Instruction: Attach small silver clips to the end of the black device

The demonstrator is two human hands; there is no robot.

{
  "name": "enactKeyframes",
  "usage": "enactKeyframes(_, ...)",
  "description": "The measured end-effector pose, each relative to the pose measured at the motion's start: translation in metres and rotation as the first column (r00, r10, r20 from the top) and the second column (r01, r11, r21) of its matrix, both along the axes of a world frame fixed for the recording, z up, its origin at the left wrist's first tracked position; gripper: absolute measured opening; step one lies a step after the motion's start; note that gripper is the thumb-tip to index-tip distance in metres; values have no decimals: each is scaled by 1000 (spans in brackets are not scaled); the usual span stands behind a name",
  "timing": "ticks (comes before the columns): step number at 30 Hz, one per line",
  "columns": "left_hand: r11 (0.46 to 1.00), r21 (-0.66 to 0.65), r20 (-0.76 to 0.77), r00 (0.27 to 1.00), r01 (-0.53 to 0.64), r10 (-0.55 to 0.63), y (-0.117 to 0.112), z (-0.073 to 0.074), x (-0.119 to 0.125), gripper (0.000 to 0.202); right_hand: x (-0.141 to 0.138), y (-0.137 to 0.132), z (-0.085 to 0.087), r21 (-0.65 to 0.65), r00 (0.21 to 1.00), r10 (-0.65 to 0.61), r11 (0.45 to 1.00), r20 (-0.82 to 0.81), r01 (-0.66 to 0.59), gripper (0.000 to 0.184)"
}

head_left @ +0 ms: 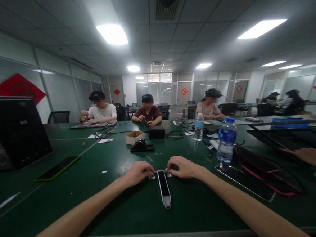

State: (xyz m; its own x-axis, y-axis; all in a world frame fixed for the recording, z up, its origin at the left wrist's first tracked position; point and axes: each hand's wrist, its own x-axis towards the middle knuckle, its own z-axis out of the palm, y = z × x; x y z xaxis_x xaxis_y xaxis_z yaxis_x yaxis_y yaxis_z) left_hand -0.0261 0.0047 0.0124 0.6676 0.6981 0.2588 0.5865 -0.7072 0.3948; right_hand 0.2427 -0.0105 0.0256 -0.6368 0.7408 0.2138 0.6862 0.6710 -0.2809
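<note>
A long narrow black-and-white device point(164, 186) lies on the green table point(112, 208), pointing toward me. At its far end a small metal piece sticks out on each side. My left hand point(137, 172) is closed, pinching the left piece. My right hand point(181, 166) is closed too, pinching the right piece. Both forearms reach in from the near edge.
A water bottle point(226, 139) and a phone point(245, 182) with red and black cables lie right of my hands. Another person's hand point(308, 156) rests at far right. A phone point(57, 168) and dark case point(14, 132) sit left. A cardboard box point(134, 137), black boxes and three seated people are beyond.
</note>
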Motion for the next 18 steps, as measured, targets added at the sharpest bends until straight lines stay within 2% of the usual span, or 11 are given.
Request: enactKeyframes(18,999,-40,80,996,-34,37,-5,-4,5,10,-4,0,-3,-11,999,29,1000,-30,-29,14)
